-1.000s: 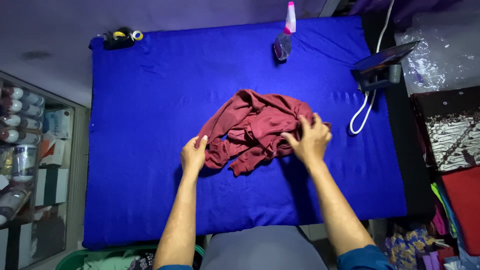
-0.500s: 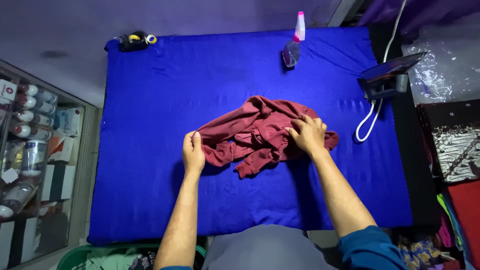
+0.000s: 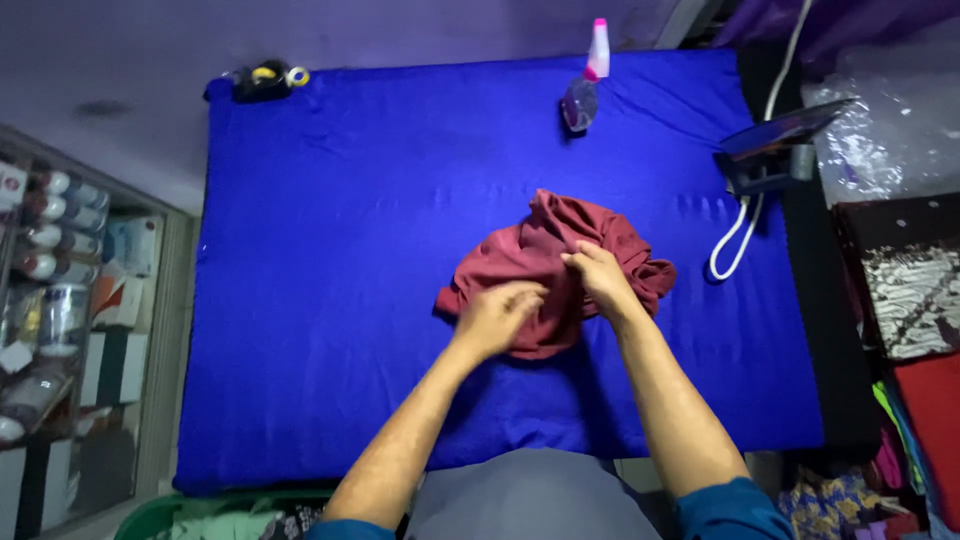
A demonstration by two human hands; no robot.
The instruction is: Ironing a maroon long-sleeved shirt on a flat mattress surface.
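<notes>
A crumpled dark red garment [image 3: 540,255] lies bunched in the middle of a table covered with blue cloth [image 3: 330,300]. My left hand [image 3: 495,318] rests on the garment's near left part, fingers curled into the fabric. My right hand [image 3: 598,278] pinches a fold near the garment's centre, where the cloth rises in a small peak. Both forearms reach in from the bottom of the view, close together.
A spray bottle with a pink top [image 3: 588,80] stands at the far edge. An iron [image 3: 775,150] with a white cord [image 3: 735,240] sits at the right edge. A small dark object [image 3: 262,80] lies at the far left corner. Shelves with jars [image 3: 50,260] stand left; folded fabrics [image 3: 910,290] are stacked right.
Both hands have come together toward the garment's middle. The left hand moved right onto the cloth, and the garment is bunched tighter and lifted into a peak.
</notes>
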